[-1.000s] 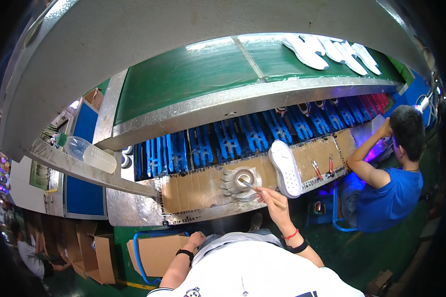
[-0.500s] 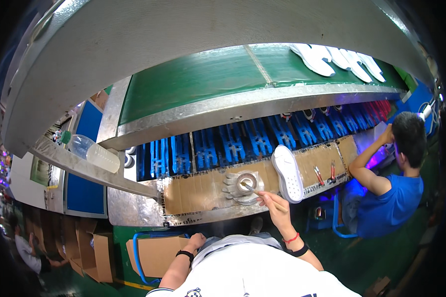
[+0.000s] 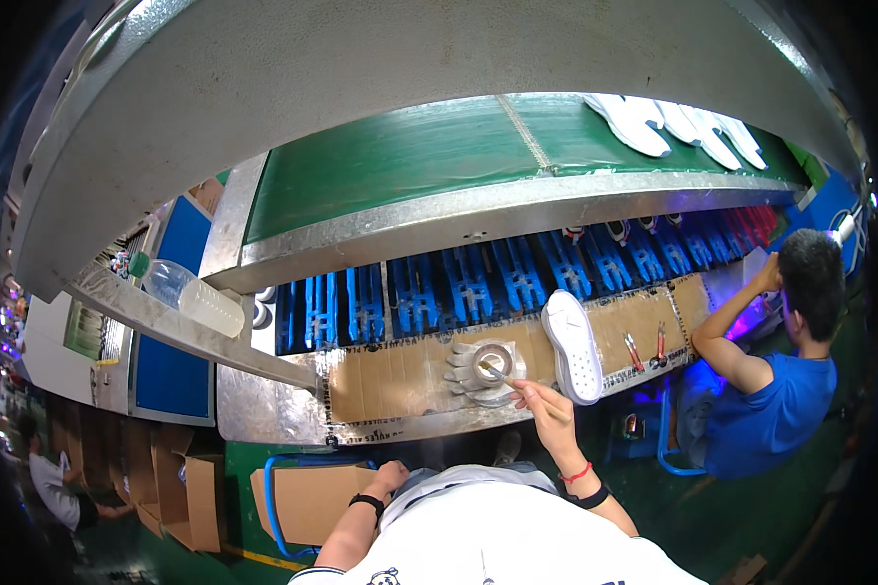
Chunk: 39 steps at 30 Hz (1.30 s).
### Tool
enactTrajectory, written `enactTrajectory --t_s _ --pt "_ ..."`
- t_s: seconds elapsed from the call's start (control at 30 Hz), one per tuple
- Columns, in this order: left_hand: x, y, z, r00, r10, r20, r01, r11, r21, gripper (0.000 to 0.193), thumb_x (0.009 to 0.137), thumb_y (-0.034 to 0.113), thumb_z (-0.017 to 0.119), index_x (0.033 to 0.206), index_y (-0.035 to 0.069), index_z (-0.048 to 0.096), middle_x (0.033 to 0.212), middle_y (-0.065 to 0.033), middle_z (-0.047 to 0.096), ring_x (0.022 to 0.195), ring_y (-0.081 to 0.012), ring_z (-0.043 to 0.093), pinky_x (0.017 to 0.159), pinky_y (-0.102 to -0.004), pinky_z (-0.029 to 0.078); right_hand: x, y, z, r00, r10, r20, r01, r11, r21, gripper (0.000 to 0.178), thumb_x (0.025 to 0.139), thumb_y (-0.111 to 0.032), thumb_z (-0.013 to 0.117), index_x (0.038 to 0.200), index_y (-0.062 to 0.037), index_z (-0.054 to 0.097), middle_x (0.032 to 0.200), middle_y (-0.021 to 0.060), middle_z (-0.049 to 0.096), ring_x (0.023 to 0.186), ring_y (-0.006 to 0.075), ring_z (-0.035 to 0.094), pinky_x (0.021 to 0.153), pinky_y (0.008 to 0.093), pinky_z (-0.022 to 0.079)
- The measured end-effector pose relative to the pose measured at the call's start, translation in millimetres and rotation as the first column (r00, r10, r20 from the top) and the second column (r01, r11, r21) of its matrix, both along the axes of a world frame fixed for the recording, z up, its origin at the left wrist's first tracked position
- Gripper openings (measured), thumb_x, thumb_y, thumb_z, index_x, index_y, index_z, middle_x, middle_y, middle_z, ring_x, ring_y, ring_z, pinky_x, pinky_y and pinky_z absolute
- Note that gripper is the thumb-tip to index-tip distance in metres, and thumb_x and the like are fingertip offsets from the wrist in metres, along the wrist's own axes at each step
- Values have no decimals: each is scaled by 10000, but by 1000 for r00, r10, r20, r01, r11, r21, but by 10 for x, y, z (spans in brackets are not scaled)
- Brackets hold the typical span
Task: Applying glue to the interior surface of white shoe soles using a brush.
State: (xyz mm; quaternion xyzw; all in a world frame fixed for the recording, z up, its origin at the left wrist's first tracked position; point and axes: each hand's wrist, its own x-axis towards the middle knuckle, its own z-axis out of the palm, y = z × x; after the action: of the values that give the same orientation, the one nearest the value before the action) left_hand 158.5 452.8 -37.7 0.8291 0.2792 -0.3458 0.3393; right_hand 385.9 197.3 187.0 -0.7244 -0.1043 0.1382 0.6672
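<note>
In my right hand (image 3: 548, 409) is a thin brush (image 3: 501, 376), pinched near its handle. The brush's tip dips into a small round pot (image 3: 493, 364) with a brownish rim and pale contents. Beneath the pot lies a grey-white work glove (image 3: 461, 374), its fingers pointing left. A white shoe sole (image 3: 571, 346) rests on the cardboard just right of the pot, its holed end toward me. My left hand (image 3: 390, 476) is curled closed on my lap, well apart from the bench, with nothing visible in it.
Cardboard (image 3: 380, 382) covers the metal bench. Red-handled pliers (image 3: 635, 353) lie to the right. Behind stand several blue racks (image 3: 468, 288), below a green conveyor (image 3: 390, 180) carrying white soles (image 3: 634, 125). A plastic bottle (image 3: 200, 302) rests left. A co-worker in blue (image 3: 771, 409) sits at right.
The view has shifted slightly, so the bench appears a little farther right. My right hand keeps the brush at the pot, and my left hand stays on my lap.
</note>
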Motion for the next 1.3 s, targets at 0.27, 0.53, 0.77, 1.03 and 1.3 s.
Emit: enactTrajectory --t_s 0.27,0.53,0.77,1.03,1.3 --pt "-7 3 9 1000 8 7 -8 1000 19 265 783 198 515 923 32 668 951 -222 633 928 -362 606 844 -394 477 -18 12 24 999 33 -26 -33 999 7 270 940 -148 487 1076 48 614 888 109 670 758 123 591 695 229 471" --pt "-74 10 -37 999 9 42 -11 999 36 253 762 248 600 878 34 667 897 -206 646 878 -338 629 775 -383 495 -46 23 41 1000 22 -5 -22 1000 -14 252 929 -162 507 1058 7 641 865 101 667 747 127 616 671 237 481" --pt "-113 22 -130 998 -4 55 2 999 32 234 756 247 605 842 36 660 874 -196 650 857 -333 631 763 -386 495 -61 5 23 1000 19 -8 -19 1000 17 250 926 -156 510 1058 14 637 864 101 666 750 125 613 673 233 481" --pt "-43 0 -23 1000 3 -21 -3 1000 3 269 767 206 559 949 38 663 964 -213 635 941 -351 608 846 -386 477 -48 -5 -16 999 21 -32 -20 1000 22 245 923 -151 518 1051 20 637 874 99 665 756 126 614 672 230 482" --pt "-68 26 -34 999 7 -40 -8 1000 -13 268 766 201 555 950 37 662 972 -218 630 947 -353 605 849 -386 476 -39 44 -7 1000 31 -3 -31 999 -17 245 919 -161 520 1054 0 646 859 97 666 734 118 608 654 231 472"
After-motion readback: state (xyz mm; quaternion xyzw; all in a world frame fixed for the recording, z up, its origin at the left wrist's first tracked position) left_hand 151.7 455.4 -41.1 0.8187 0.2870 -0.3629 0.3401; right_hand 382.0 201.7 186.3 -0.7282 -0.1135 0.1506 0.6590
